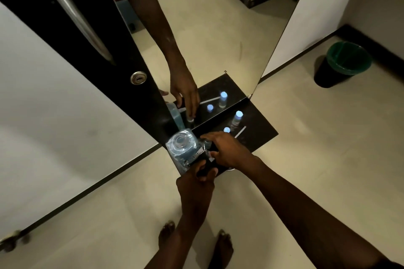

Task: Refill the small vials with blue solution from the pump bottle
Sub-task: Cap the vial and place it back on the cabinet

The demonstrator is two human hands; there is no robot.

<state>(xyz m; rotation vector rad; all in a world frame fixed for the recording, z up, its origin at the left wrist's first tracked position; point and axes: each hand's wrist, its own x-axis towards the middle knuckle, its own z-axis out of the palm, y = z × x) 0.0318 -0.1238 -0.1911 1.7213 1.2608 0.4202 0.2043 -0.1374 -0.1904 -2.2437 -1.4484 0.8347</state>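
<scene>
Standing upright: pump bottle | left hand, right hand grip unclear

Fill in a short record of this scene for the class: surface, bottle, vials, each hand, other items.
surface: small dark shelf against a mirror
bottle: clear bottle of blue solution at the shelf's left end, neck open, no pump on it
vials: one taller blue-capped vial standing; a second blue cap beside it, nearer the hands
left hand: grips a dark object at the shelf's front edge
right hand: fingers on the same dark object beside the bottle
other: white strip on the shelf; green-lined bin on the floor
</scene>
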